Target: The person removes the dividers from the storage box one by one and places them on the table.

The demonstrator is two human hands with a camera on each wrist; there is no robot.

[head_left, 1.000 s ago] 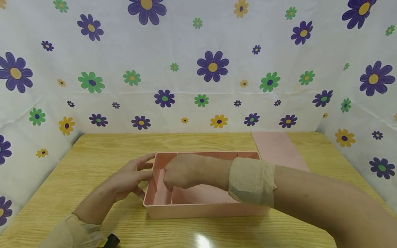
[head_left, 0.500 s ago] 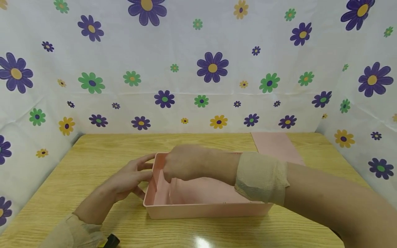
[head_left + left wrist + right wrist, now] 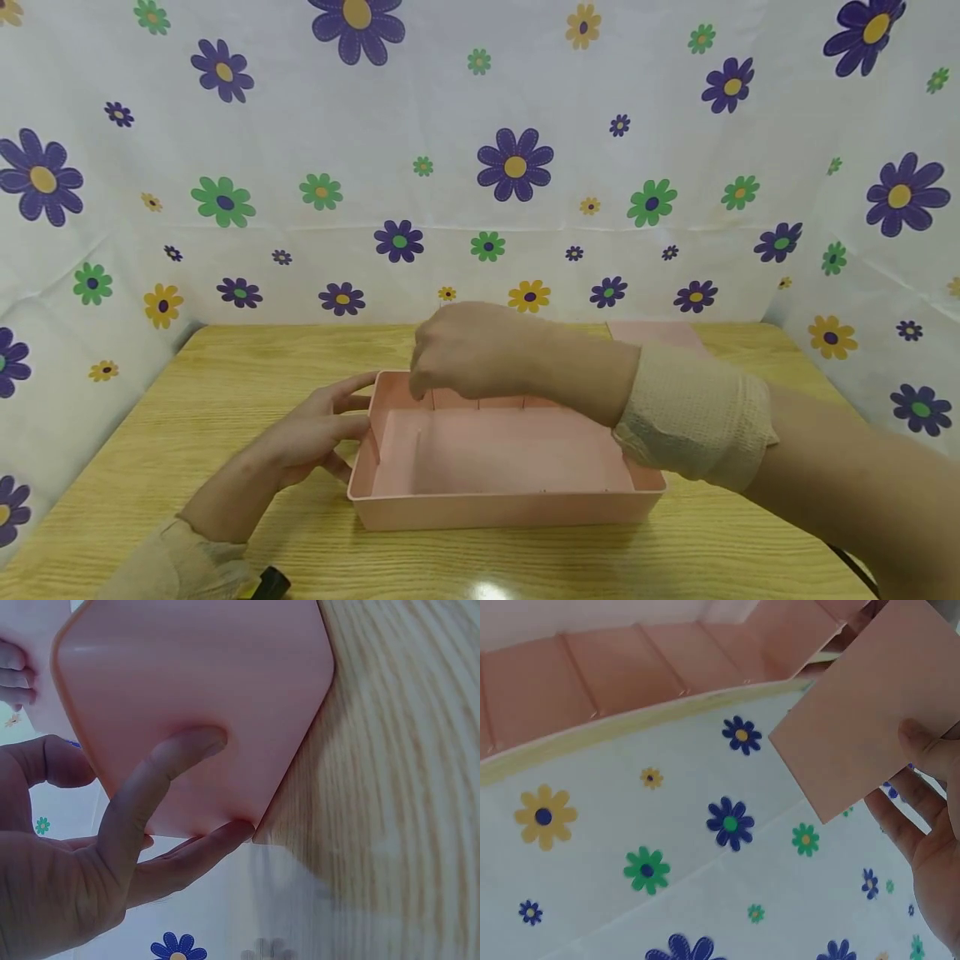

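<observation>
A pink rectangular box (image 3: 506,510), its top uncovered, stands on the wooden table. Thin ridges run down its back wall. Against its left end my left hand (image 3: 315,429) rests with spread, mostly straight fingers. The left wrist view shows the thumb pressing the outer wall of the box (image 3: 202,682). My right hand (image 3: 465,350) is raised over the back left part of the box. Between thumb and fingers it pinches a flat pink divider panel (image 3: 877,712), above the rim; the hand hides this panel in the head view.
A flat pink sheet (image 3: 660,333) lies at the table's back right, partly behind the right arm. A black-ended object (image 3: 270,583) shows beside the left wrist. Flower-printed cloth (image 3: 450,192) hangs behind and at both sides of the wooden table (image 3: 262,367).
My right hand has risen out of the box and moved slightly back and right, lifting the divider panel. More of the box's floor shows. The left hand has stayed in place.
</observation>
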